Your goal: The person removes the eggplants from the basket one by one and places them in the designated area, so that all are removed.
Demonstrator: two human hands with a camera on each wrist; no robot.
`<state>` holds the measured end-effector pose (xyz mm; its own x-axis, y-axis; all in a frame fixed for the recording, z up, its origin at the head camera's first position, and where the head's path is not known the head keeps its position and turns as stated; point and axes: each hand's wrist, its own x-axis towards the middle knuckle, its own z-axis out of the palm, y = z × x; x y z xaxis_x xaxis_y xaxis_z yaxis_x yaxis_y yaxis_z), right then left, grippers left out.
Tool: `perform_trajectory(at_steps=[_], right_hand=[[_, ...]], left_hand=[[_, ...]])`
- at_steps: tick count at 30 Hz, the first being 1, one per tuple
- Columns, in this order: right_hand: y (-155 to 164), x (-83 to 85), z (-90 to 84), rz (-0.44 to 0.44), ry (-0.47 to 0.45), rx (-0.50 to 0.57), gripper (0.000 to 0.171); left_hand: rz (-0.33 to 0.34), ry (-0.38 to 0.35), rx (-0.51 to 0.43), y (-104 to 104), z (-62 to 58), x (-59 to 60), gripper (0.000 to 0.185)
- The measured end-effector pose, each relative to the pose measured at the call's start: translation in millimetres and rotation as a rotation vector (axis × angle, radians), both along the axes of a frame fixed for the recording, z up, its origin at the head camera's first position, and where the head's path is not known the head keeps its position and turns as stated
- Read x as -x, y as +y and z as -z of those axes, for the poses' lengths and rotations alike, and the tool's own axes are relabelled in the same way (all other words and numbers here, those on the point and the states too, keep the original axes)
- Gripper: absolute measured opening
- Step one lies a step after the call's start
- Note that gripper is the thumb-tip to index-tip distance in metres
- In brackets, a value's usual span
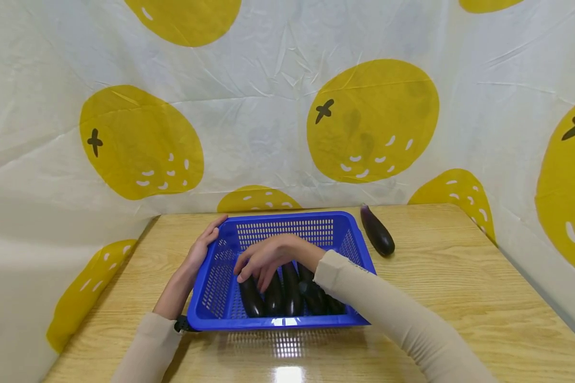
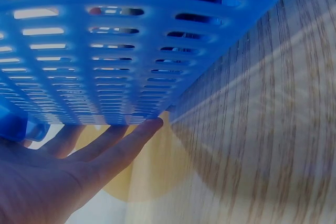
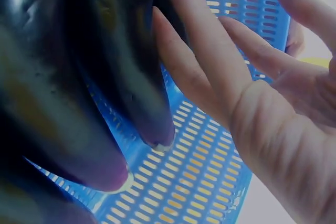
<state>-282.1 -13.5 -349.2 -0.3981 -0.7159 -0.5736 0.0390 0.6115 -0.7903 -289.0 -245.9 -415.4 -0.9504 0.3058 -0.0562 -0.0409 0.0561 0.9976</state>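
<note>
Right hand [image 1: 268, 258] reaches into the blue basket [image 1: 220, 282] from the right; fingers straight and spread, tips laid against the eggplants [image 1: 287, 292] — touching, not curled round any. Right wrist view confirms: fingers [image 3: 194, 61] flat along the side of one dark fruit, palm open.

Eggplants: long, slim, glossy, near-black purple, lying side by side lengthwise on the basket floor, toward its near end. Exact count unclear, since the sleeve covers some. One more eggplant [image 1: 377, 231] lies alone on the table, just beside the basket's far right corner.

Left hand [image 1: 202, 246] rests against the outside of the basket's left wall — fingers [image 2: 121, 145] straight, pressed flat on the perforated plastic, nothing gripped.

Basket: rectangular, slotted walls and floor, bright blue, standing on the table's middle.

Table [image 1: 460, 287]: light wood grain, shiny near edge with glare. Behind and on both sides hangs a creased white sheet [image 1: 268, 106] printed with large yellow fruit shapes.
</note>
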Motion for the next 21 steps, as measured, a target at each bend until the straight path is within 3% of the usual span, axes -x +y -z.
perform_trajectory(at_steps=[8,21], right_hand=[[-6,-2.3,0.8,-0.032,0.003,-0.044,0.05],[-20,-7.0,5.9,-0.04,0.009,-0.107,0.044]], left_hand=[[0.013,0.002,-0.032,1,0.5,0.6,0.054],[0.004,0.0,-0.005,1,-0.9,0.1,0.053]])
